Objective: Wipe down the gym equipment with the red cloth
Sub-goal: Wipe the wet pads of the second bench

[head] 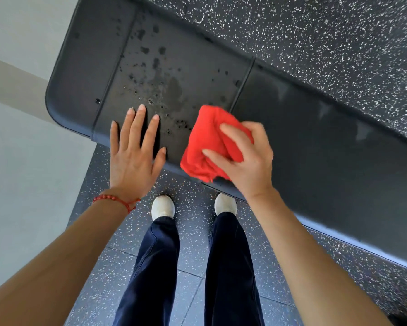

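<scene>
On the left, the left hand (133, 158) lies flat on the dark padded worktop (292, 118) with its fingers straight and spread, holding nothing, and a red bead bracelet (114, 200) sits on its wrist. Just to the right of it, dark wet spots (160, 74) are scattered over the middle section of the pad. Further right, the right hand (247, 161) grips the bunched red cloth (207, 147), fingers curled around it, and the cloth touches the pad near its front edge.
</scene>
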The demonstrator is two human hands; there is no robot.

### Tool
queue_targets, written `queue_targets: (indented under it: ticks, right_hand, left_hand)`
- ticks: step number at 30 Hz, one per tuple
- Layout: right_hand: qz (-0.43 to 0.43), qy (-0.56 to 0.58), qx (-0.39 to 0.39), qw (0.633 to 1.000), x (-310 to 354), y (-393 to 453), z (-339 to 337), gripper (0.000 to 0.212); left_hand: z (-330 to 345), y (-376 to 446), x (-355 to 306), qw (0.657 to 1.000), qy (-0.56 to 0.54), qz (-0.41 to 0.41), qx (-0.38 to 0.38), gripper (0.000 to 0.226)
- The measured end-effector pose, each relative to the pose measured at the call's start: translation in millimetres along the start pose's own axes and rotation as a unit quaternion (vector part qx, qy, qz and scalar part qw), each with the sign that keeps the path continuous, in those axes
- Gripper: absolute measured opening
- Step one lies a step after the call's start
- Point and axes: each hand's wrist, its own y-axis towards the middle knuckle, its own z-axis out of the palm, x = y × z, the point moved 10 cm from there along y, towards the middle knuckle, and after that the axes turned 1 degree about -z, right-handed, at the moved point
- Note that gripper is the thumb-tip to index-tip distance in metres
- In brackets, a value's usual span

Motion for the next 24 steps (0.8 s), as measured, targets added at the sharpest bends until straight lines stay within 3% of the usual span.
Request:
queue_targets:
  ticks: [8,14,19,24]
  right_hand:
    - [0.079,-0.007,0.0,0.997,-16,83,20,0.042]
    - [0.148,0.018,-0.076,0.986,-28,119,17,0.043]
    - [0.167,0.017,-0.103,0.98,-23,106,16,0.044]
    - [0.129,0.002,-0.05,0.99,4,58,31,0.043]
  left_hand:
    - [0,1,2,1.0,-0.001,0.002,-0.002,0.055]
    - [1,1,4,1.0,0.003,0.001,0.007,0.055]
    - [-1,1,6,1.0,-0.011,0.011,0.011,0.054]
    - [-13,5,19,0.999,-0.04,0.019,0.0,0.053]
